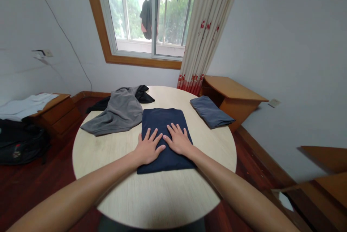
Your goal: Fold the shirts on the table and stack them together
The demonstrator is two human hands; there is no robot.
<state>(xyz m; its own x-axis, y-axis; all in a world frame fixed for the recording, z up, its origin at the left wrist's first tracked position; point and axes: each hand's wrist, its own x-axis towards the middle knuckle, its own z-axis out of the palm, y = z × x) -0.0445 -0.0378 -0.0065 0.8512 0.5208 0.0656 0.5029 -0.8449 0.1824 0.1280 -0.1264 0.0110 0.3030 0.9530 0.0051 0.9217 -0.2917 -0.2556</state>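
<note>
A dark navy garment (168, 159), folded into a rectangle, lies flat in the middle of the round pale table (154, 196). My left hand (148, 147) rests palm down on its left part, fingers spread. On its right part lies my right hand (179, 140), also flat with the fingers apart. The tips of the two hands come near each other at the garment's centre. A grey garment (119, 111) is spread loosely at the back left, with black cloth (143, 94) beside it. Folded blue-grey cloth (211, 112) sits at the table's right side.
Behind the table on the right stands a wooden desk (233, 89) by a curtain (208, 26). A small wooden cabinet (58, 112) with white cloth (27, 105) and a black bag (20, 145) are on the left. A window (151, 15) is ahead.
</note>
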